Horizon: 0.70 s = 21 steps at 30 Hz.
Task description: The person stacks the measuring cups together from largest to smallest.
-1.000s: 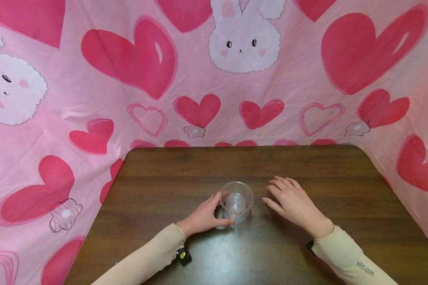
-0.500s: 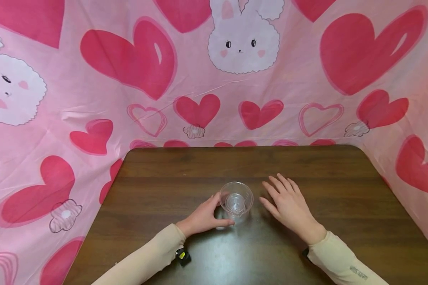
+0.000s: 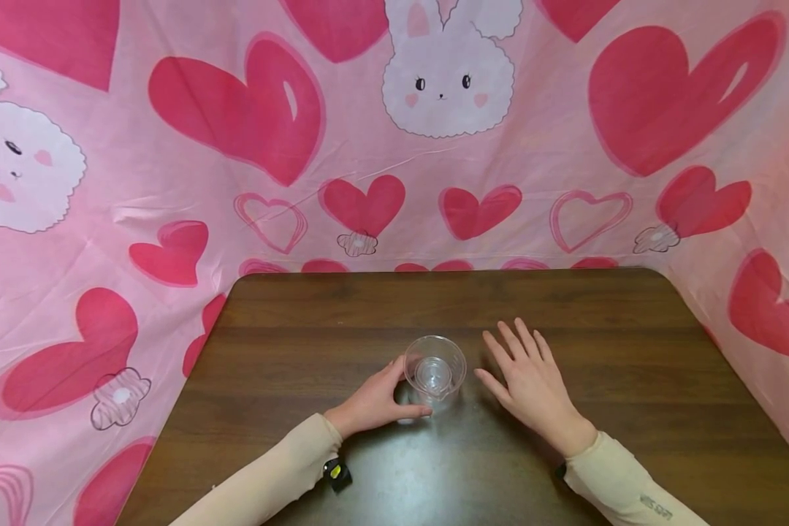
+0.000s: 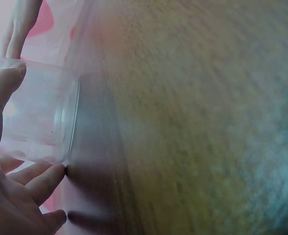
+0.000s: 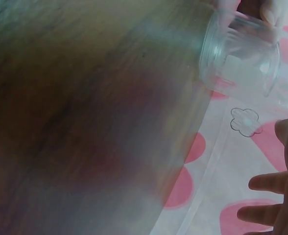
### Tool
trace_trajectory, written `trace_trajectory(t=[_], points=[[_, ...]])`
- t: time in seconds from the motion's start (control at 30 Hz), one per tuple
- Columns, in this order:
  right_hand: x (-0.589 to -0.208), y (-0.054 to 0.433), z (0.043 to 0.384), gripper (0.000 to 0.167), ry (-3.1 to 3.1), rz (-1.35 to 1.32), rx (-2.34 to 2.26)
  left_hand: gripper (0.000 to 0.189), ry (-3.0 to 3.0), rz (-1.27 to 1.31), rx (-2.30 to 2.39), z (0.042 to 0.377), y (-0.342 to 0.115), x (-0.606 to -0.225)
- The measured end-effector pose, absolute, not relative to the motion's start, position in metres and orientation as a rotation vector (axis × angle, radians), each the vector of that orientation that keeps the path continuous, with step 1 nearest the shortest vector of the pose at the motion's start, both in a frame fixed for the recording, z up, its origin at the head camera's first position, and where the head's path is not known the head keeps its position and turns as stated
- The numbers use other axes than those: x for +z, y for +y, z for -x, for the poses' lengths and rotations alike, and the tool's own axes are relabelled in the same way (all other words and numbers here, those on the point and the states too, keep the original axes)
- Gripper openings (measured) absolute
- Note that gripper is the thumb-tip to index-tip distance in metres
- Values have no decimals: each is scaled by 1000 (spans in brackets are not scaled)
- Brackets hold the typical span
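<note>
A clear plastic cup [image 3: 435, 369] stands upright near the middle of the brown table [image 3: 342, 314]. My left hand [image 3: 376, 398] grips it from the left, thumb on the near side and fingers behind. In the left wrist view, the thumb and fingertips lie against opposite sides of the cup [image 4: 34, 117]. To the right, apart from the cup, my right hand [image 3: 538, 387] is spread palm down with straight fingers and holds nothing. The right wrist view shows its fingers [image 5: 269, 183] at the right edge, below the cup [image 5: 242, 63].
Pink cloth [image 3: 355, 146] printed with hearts and rabbits hangs behind the table and along both sides. A small black device with a yellow spot [image 3: 337, 473] sits at the left wrist. Light reflects off the table in front of the cup.
My right hand has shifted slightly left toward the cup, and its fingers have spread and straightened. The left hand and the cup have stayed in place.
</note>
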State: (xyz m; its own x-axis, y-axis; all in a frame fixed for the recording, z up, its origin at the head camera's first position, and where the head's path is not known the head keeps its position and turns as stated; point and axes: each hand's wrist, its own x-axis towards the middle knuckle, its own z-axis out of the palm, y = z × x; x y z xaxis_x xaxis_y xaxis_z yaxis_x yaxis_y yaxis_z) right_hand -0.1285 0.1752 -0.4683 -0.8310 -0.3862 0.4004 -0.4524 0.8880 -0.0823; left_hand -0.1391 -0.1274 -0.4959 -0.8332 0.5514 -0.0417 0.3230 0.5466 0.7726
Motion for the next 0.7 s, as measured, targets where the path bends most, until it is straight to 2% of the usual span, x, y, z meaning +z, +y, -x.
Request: trace_trajectory(t=[0.13, 0.23, 0.33, 0.5, 0.7], points=[[-471, 174, 128, 90, -2635, -603, 267, 89, 2503, -723, 1169, 139, -127, -497], [-472, 174, 128, 92, -2619, -589, 268, 89, 2500, -725, 1169, 139, -127, -497], [-473, 174, 128, 86, -2632, -570, 260, 89, 2506, -735, 1159, 140, -126, -497], [-473, 173, 128, 66, -2692, -532, 250, 89, 2522, -741, 1128, 141, -126, -496], [-474, 172, 127, 65, -2752, -484, 260, 88, 2529, -752, 1095, 142, -127, -494]])
